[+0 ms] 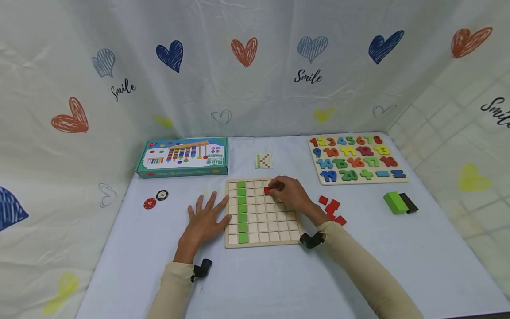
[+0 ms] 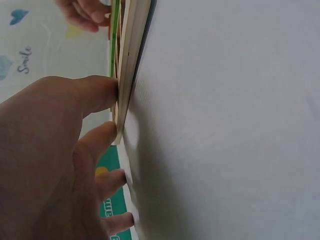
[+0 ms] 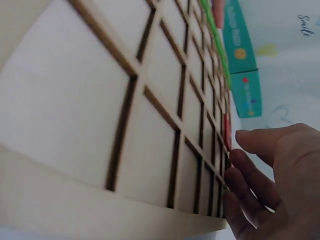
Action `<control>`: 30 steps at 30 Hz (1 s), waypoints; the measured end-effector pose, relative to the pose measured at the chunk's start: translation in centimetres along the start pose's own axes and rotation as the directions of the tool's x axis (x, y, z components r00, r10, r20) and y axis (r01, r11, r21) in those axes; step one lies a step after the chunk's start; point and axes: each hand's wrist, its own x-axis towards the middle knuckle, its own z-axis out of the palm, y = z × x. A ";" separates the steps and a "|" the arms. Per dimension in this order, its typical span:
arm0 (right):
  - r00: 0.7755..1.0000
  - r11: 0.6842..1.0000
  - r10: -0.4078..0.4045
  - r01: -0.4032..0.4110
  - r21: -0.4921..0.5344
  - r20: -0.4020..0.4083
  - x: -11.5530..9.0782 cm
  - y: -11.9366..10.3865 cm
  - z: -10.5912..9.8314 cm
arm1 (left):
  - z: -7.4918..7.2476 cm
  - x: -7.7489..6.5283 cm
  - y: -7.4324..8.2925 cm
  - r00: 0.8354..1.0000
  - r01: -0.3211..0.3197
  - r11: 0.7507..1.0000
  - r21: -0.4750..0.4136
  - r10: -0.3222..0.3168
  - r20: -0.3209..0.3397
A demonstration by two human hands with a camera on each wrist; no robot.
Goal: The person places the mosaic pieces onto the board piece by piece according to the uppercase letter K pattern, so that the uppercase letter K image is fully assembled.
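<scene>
White cloth covers the bench (image 1: 255, 283), with a printed curtain hanging behind its back edge. Two pale sleeves (image 1: 175, 288) reach in from the near side, a small black device (image 1: 202, 268) at each wrist. The left hand (image 1: 205, 226) grips nothing: its fingers spread, thumb and forefinger touching the left side of a wooden grid board (image 1: 263, 244), other fingertips on the cloth. The board lies near the middle of the bench, a column of green tiles (image 1: 243, 227) running down it, second from the left. Toward its far side, the right hand (image 1: 290, 191) has thumb and forefinger pinching the right edge of a red tile (image 1: 267, 190) at one of the cells. Just right of the board, several loose red tiles (image 1: 332, 206) lie in a cluster; farther along, toward the right edge, a green block (image 1: 396, 203) sits against a dark piece (image 1: 409, 203). Near the left edge are a red chip (image 1: 149, 203) and a black-and-white chip (image 1: 162, 195). Beyond the board is a small pattern card (image 1: 264, 161). A game box (image 1: 187, 155) occupies the back left corner, a number puzzle (image 1: 374, 181) the back right. Hearts and the word "Smile" pattern the curtain (image 1: 275, 102).
</scene>
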 end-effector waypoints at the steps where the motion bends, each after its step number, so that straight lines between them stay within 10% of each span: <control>1: 1.000 1.000 -0.004 0.004 0.019 -0.001 -0.2 0.0 -0.2 | 0.0 0.0 0.0 1.000 -0.001 1.000 -0.001 0.001 0.001; 12: 0.994 0.997 0.054 -0.050 -0.053 0.093 -3.8 1.4 -7.1 | 0.1 0.1 0.1 1.000 0.000 1.000 0.016 0.000 0.014; 21: 0.937 0.947 0.268 -0.213 -0.242 0.225 -7.6 4.2 -13.1 | -0.1 0.0 0.2 1.000 0.002 1.000 0.001 -0.002 0.005; 30: 0.917 0.924 0.334 -0.273 -0.266 0.217 -8.6 6.5 -13.6 | -0.2 -0.1 0.2 1.000 0.005 1.000 -0.010 -0.005 0.012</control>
